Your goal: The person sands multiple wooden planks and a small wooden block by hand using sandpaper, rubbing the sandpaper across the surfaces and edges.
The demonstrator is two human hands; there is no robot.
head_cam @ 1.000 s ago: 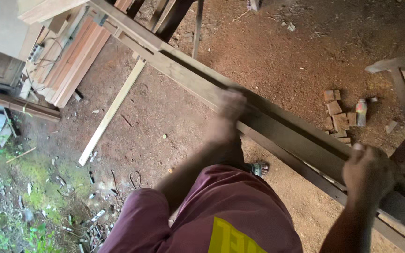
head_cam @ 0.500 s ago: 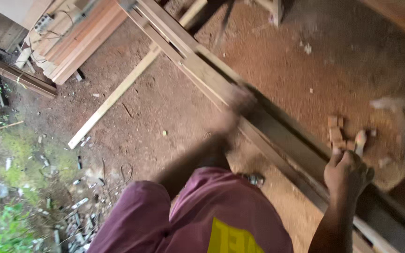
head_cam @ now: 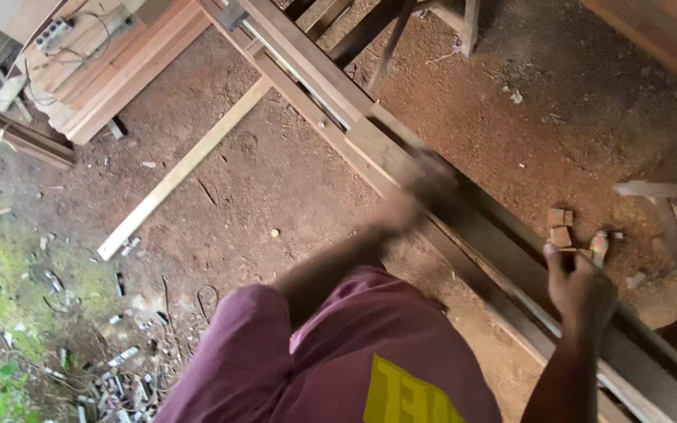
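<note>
The bare earth floor (head_cam: pixel 260 180) filled most of the view, reddish with sawdust, with a mossy, littered patch at the lower left. A long dark timber beam (head_cam: pixel 503 243) ran diagonally from the upper middle down to the lower right, raised above the ground. A stack of planks (head_cam: pixel 111 70) lay at the upper left, and a pale batten (head_cam: pixel 182 168) lay loose on the dirt beside it. The person, in a maroon shirt (head_cam: pixel 346 352), leaned over the beam. The left hand (head_cam: pixel 421 192) rested on the beam's top face; it was motion-blurred, so its grip could not be told. The right hand (head_cam: pixel 577 286) was curled around the beam's near edge. Small wood offcuts (head_cam: pixel 559 227) sat just beyond it.
</note>
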